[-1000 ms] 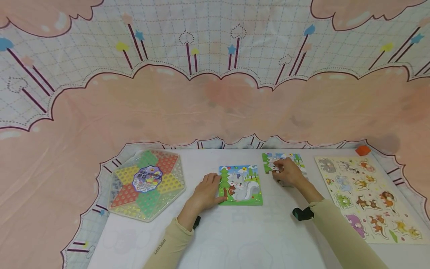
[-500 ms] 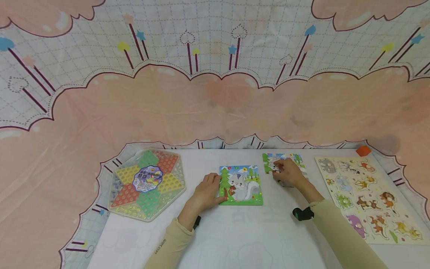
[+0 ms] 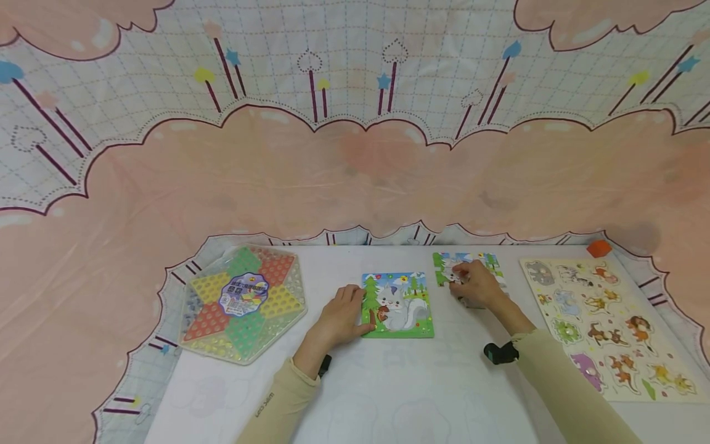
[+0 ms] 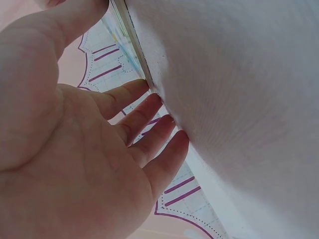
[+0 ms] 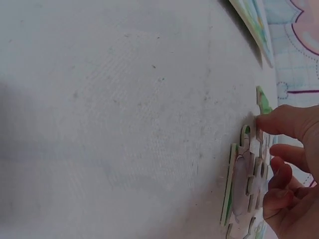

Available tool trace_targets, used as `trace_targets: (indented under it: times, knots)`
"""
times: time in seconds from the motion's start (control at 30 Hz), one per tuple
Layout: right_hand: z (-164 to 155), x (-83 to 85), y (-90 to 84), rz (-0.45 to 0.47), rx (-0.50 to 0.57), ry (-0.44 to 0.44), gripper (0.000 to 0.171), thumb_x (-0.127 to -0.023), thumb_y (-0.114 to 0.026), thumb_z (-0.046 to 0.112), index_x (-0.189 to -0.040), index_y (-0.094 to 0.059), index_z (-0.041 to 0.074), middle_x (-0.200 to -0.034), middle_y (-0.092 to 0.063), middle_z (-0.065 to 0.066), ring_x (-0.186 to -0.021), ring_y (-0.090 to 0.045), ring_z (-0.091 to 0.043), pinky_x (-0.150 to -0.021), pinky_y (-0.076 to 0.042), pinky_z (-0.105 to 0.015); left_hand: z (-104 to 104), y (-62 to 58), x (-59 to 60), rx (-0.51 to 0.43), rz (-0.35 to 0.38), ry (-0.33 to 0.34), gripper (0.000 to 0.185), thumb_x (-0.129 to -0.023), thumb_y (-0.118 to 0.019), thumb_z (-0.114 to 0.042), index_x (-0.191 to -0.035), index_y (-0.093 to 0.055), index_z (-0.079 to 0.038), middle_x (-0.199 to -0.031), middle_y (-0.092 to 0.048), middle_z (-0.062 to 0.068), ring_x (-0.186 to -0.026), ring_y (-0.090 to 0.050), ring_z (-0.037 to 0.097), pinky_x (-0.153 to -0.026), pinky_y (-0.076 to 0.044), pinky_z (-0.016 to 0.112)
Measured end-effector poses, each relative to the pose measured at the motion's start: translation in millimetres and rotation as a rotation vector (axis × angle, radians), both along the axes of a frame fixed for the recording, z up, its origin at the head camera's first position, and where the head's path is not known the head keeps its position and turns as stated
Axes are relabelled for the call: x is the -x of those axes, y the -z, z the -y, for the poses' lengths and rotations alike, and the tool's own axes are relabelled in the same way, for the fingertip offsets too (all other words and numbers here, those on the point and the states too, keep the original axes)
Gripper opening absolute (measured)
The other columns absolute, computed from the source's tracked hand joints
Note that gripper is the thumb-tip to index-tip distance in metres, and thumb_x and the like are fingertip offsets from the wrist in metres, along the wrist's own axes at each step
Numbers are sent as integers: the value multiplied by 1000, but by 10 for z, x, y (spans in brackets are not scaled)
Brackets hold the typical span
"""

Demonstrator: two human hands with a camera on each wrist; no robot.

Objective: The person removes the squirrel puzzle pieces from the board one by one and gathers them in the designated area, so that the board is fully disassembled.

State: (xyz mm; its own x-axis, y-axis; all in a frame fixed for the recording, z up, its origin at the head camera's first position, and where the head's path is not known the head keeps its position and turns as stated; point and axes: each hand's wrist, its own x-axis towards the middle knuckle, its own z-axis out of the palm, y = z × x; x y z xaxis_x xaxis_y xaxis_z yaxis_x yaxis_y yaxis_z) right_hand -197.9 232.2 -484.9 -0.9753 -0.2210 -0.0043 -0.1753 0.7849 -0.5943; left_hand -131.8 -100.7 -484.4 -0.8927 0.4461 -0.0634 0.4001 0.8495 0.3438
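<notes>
A square squirrel picture puzzle (image 3: 403, 306) lies flat in the middle of the table. At its left edge rests my left hand (image 3: 339, 313), thumb by the lower left corner. In the left wrist view, the fairly straight fingers (image 4: 164, 157) touch down along the board's side. To the right, my right hand (image 3: 478, 285) is over a partly joined jigsaw (image 3: 440, 263) with squirrel and tree pictures. The right wrist view has its thumb and forefinger at the edge of a jigsaw piece (image 5: 259, 130), the other fingers curled. Grey, green-edged pieces (image 5: 241, 174) lie close below the hand.
On the left is a hexagonal Chinese checkers board (image 3: 244, 336) in clear wrap. A wooden animal peg puzzle (image 3: 599, 296) lies at the right, with a small orange block (image 3: 599, 248) at its far corner. A patterned cloth (image 3: 366, 185) hangs behind the white table (image 3: 399, 388).
</notes>
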Motion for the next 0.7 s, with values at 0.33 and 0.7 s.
trace_targets:
  times: [0.33,0.7]
  knots:
    - [372,-159,-98,-64,32,-68,36,-86,-73,14,-115,-67,-6,-100,-58,-17,-82,-55,-24,-69,-45,-35,14,-18,1,-2,18,4,75,-87,-73,-44,-140,-45,2,-138,-42,19,-130,-38,35,-101,-42,47]
    - [864,-360,-10,-30,45,-237,32,-86,-76,17,-112,-70,0,-95,-57,-6,-83,-52,-17,-74,-46,-32,29,-23,3,-11,31,18,75,-88,-72,-43,-140,-44,3,-138,-42,19,-130,-39,34,-103,-40,47]
